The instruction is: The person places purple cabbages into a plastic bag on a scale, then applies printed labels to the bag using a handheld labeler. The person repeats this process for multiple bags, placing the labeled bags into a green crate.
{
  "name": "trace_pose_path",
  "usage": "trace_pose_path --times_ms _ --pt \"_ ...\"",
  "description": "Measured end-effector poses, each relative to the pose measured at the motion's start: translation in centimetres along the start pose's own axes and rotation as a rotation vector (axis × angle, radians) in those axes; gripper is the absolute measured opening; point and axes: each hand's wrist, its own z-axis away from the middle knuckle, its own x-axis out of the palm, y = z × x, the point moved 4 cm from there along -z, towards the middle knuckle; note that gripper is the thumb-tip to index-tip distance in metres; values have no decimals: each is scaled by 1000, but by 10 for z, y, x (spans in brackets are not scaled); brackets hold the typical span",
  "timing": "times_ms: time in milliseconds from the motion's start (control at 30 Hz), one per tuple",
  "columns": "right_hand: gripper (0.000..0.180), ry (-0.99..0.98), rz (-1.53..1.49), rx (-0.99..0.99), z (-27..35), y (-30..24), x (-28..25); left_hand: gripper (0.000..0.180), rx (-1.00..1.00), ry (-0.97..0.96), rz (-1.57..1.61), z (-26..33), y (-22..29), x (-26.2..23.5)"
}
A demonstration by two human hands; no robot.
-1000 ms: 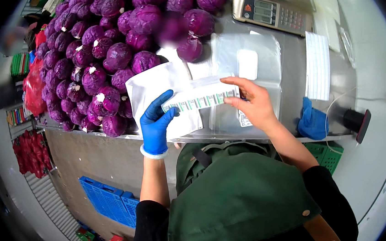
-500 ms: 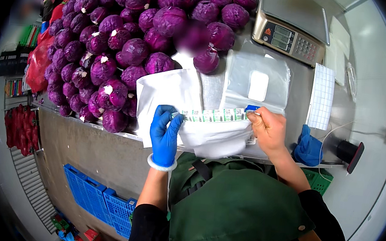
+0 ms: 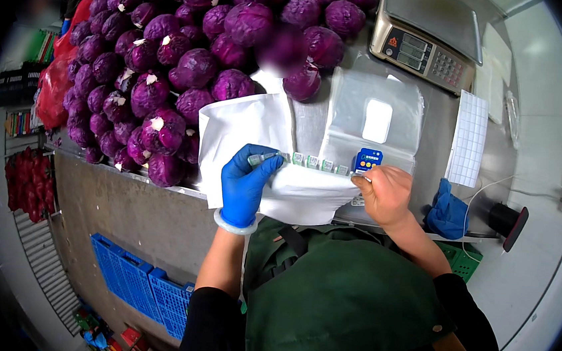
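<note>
– Two pinch points on the label strip, why?
– Probably for tautness: held at opposite ends between fingers of gloved left hand and bare right hand, over the bench.

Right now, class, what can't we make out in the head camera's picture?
All in the head view:
- Print on the label strip: too small to read.
- The strip's right end: covered by the right hand.
- One cabbage: blurred.
- Far side of the scale: cut off by the top edge.
</note>
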Motion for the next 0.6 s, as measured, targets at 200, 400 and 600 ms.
trace_pose_path --times_ms 200,400,600 --pt "47 -109 -247 287 -30 13 -6 10 66 -167 -281 -16 18 4" --pt "27 -443 -106 17 -47 -7 22 9 80 -306 -415 -22 24 20" --pt "21 -194 -9 -205 -33 -8 34 10 22 -347 -479 -27 17 20"
